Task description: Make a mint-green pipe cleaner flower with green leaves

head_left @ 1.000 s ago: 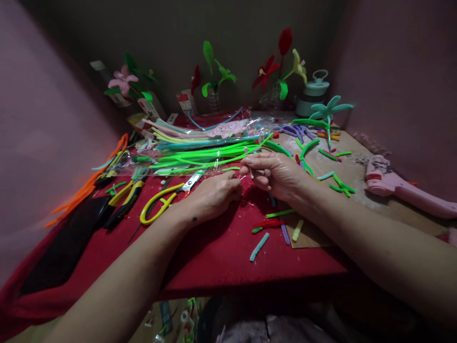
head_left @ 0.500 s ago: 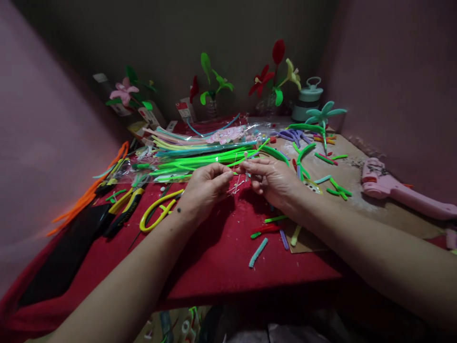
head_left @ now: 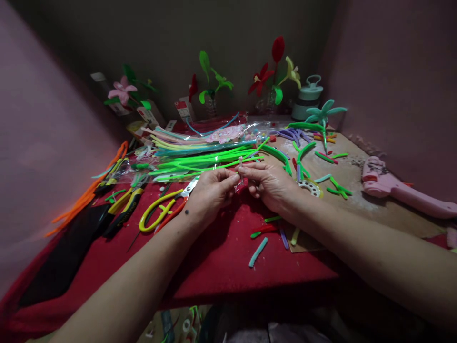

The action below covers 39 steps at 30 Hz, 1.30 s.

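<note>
My left hand (head_left: pixel 214 188) and my right hand (head_left: pixel 269 186) meet over the red cloth, thumbs and fingers pinched together. Between the right thumb and fingers stands a small pale bundle of thin flower stamens (head_left: pixel 241 164), its tip poking up above the fingers. The left fingertips close against the bundle's side; whether they hold a separate strand is too small to tell. Beside my left wrist lie scissors (head_left: pixel 160 212) with yellow and red handles. Long green pipe cleaners (head_left: pixel 200 164) lie in clear plastic just beyond both hands.
Pliers (head_left: pixel 124 209) and a black pouch (head_left: pixel 64 257) lie left. Cut pipe-cleaner pieces (head_left: pixel 258 252) are scattered around a board (head_left: pixel 352 219) at right, with a pink glue gun (head_left: pixel 407 188). Pipe-cleaner flowers (head_left: pixel 262 78) and a teal bottle (head_left: pixel 307 97) stand at the back.
My hands have come closer together, and the loose, spread stamens are now gathered into a tighter upright bundle. My left hand has shifted slightly right, showing more of the scissors.
</note>
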Available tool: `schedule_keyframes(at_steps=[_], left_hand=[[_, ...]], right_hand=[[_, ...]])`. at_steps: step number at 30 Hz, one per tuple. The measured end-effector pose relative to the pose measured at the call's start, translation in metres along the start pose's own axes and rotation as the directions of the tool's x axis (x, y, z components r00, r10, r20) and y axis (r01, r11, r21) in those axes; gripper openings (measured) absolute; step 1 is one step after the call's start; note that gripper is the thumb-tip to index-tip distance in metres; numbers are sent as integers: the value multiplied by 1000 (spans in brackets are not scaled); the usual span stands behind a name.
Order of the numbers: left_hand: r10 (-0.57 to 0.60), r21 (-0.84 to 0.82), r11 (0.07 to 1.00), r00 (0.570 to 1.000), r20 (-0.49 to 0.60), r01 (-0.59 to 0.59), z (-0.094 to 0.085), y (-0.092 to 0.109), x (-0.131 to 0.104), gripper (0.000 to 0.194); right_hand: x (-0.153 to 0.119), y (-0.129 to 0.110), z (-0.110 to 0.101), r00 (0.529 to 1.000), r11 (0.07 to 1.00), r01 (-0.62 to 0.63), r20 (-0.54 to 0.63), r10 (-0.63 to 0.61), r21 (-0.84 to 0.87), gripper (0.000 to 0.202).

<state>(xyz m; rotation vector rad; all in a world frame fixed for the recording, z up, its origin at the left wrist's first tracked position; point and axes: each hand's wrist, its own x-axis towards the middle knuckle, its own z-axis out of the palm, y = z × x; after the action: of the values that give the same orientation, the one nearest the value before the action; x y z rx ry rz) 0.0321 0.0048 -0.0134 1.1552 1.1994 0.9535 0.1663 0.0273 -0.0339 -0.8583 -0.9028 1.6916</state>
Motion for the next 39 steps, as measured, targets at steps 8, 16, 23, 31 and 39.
schedule_keyframes(at_steps=[8,16,23,31,39], left_hand=[[82,123,990,994,-75,-72,1,7,-2,21],[155,690,700,983,101,-182,-31,12,8,12],[154,957,204,973,175,-204,-34,4,9,15],[96,791,575,977,190,-210,-38,25,0,19],[170,393,911,982,-85,-124,-9,18,-7,28]], right_hand=[[1,-3,-2,999,999,33,23,-33,-3,18],[2,-13,-1,1000,999,6,-18,-5,33,7],[2,-13,-2,1000,1000,-6,-13,6,24,6],[4,-11,-3,1000,999,-25,-14,25,24,8],[0,-5,2,995,990,-98,28,96,97,8]])
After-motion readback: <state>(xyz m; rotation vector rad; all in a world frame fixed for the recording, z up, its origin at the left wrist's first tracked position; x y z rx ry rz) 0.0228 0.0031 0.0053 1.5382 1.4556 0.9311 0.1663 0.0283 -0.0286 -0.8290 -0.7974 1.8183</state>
